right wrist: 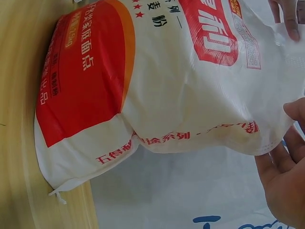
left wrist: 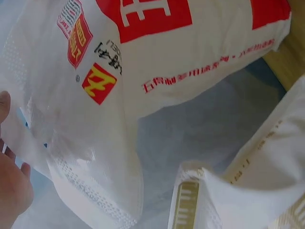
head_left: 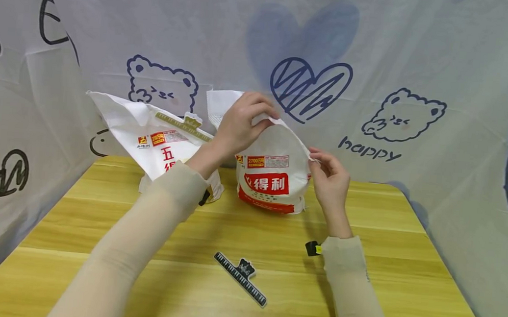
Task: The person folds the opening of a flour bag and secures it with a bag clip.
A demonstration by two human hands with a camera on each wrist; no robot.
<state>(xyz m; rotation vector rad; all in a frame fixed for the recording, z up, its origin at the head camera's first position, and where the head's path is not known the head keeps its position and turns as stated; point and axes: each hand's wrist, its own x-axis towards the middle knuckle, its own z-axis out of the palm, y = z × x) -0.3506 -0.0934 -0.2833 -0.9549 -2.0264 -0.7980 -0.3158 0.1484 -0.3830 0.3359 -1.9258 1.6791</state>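
Observation:
A white flour bag [head_left: 272, 145] with red print stands upright toward the back of the table. My left hand [head_left: 245, 121] pinches its top edge near the middle. At the right end of that edge, my right hand [head_left: 329, 181] pinches the bag between thumb and fingers. The right wrist view shows the bag's side [right wrist: 167, 95] bulging below, with the right hand [right wrist: 286, 176] at the mouth. To the left, a second white flour bag [head_left: 128, 125] carries a gold bag clip [head_left: 181, 125] across its top; the left forearm partly hides it.
A black bag clip [head_left: 240, 279] with a piano-key pattern lies on the wooden table [head_left: 359, 293], nearer the front. White cloth [head_left: 420, 52] with drawn bears and hearts hangs behind and at both sides. A black strap end [head_left: 312, 248] sticks out at the right wrist.

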